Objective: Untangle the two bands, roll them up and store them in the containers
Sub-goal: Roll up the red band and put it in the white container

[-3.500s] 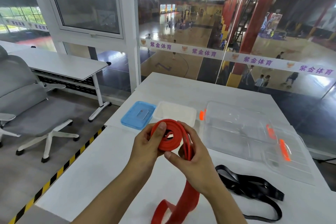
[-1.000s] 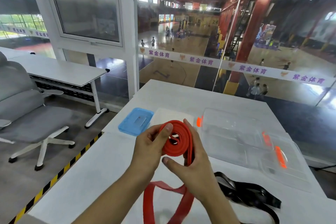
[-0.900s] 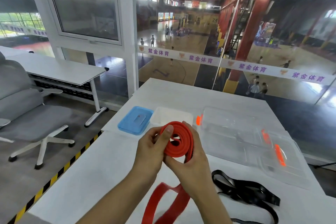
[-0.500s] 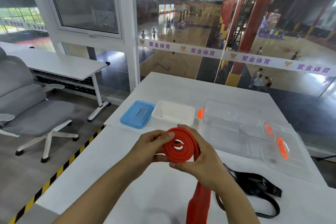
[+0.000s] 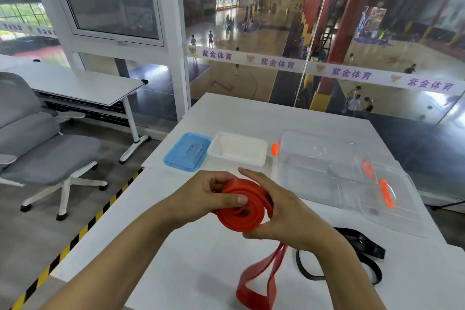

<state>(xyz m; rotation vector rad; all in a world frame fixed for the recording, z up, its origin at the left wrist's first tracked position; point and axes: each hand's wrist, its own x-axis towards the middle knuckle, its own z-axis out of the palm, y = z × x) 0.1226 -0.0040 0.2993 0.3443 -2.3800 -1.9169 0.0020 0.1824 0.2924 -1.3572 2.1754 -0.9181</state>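
On white table (image 5: 251, 113), gym beyond glass, hands rolling red band (image 5: 241, 211)

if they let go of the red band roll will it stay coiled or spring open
Probably springs open: the red band looks rubbery, and both the left hand and right hand clamp the coil. Its loose tail droops in a limp loop, so it is likely floppy, not stiff. Set on edge, the round coil might roll.

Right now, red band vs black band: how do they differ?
The red band is mostly coiled and gripped by the left hand and right hand, tail hanging; the black band lies loose and unrolled on the table, untouched. Both are outside the containers.
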